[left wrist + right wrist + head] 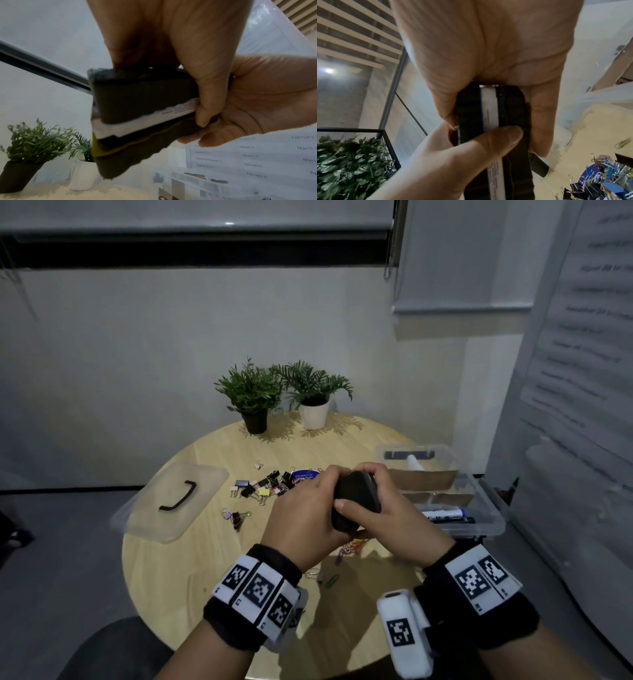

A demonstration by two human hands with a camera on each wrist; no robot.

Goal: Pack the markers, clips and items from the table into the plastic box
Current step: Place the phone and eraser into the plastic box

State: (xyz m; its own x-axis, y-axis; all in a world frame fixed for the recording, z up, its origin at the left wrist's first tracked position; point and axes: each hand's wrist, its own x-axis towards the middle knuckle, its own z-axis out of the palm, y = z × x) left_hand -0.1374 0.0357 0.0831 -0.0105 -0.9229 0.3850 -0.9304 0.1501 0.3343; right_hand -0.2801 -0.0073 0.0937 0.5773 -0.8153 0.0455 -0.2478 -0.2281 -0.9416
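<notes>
Both hands hold a stack of dark felt erasers (pixel 356 498) above the middle of the round wooden table (pixel 191 577). My left hand (pixel 305 508) grips its left side and my right hand (pixel 394 508) grips its right side, thumb across the front. The left wrist view shows the erasers (pixel 142 101) with a white label and a yellow seam. In the right wrist view the erasers (pixel 511 108) sit between the right palm and the left thumb (pixel 488 142). The clear plastic box (pixel 493 518) stands open at the right with markers (pixel 445 513) inside. Binder clips (pixel 263 486) lie scattered behind the hands.
The box lid (pixel 171 501) with a black handle lies on the table's left side. Two potted plants (pixel 253 395) (pixel 315 392) stand at the far edge. A round blue container (pixel 303 475) sits among the clips. Paper clips (pixel 330 580) lie near my wrists. A wall stands close on the right.
</notes>
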